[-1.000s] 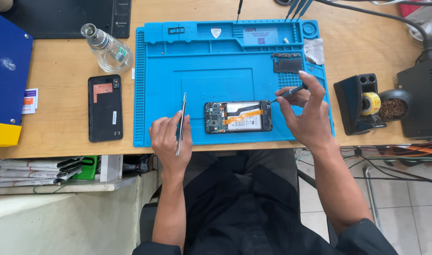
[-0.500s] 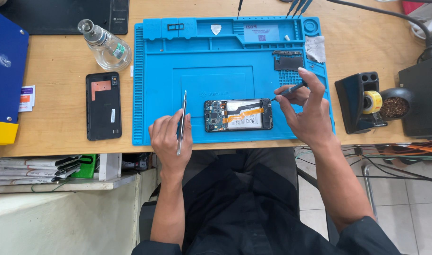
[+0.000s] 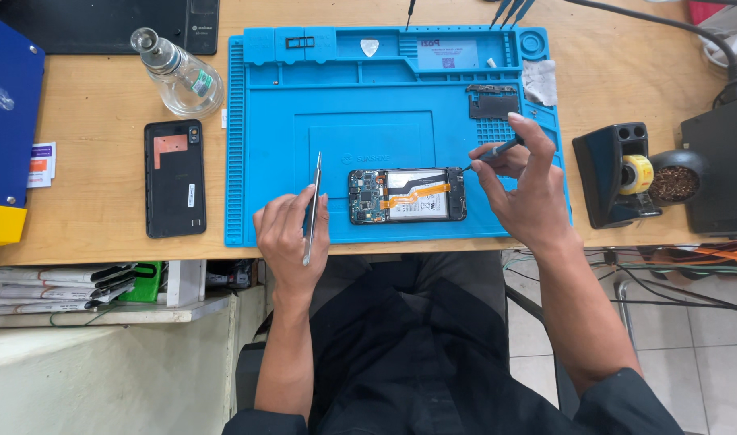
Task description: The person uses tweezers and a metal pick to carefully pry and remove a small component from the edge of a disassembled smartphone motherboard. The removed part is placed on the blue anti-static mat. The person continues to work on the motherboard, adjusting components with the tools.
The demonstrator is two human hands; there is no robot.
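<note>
1. Against the pictures from a second and half a second ago, almost nothing has shifted: the left hand [image 3: 290, 235] rests at the same spot on the near edge of the blue repair mat [image 3: 360, 129], and the right hand [image 3: 523, 187] has stayed at the right end of the opened smartphone [image 3: 408, 195]. The work looks like a slow, fine step rather than a move between places.
2. The left hand is closed loosely around a pair of metal tweezers [image 3: 312, 208], which point away from the person and lie just left of the phone without touching it.
3. The right hand pinches a slim dark screwdriver [image 3: 494, 151] between thumb and fingers; its tip sits at the phone's right end, though the exact contact is too small to tell.
4. The phone lies flat at the middle of the mat, back off, with circuit board, battery and an orange flex cable showing.
5. The mat's moulded trays hold a white triangular pick [image 3: 370, 48], and a dark plastic frame piece [image 3: 492, 101] lies on its ribbed patch.
6. On the tabletop [image 3: 94, 161] lie the black back cover [image 3: 174, 178] and a clear glass bottle [image 3: 177, 72], whose contents cannot be judged.
7. To the right, a black holder [image 3: 614, 173] carries a yellow tape roll [image 3: 638, 173] and a cup of brass cleaning wool [image 3: 674, 183].
</note>
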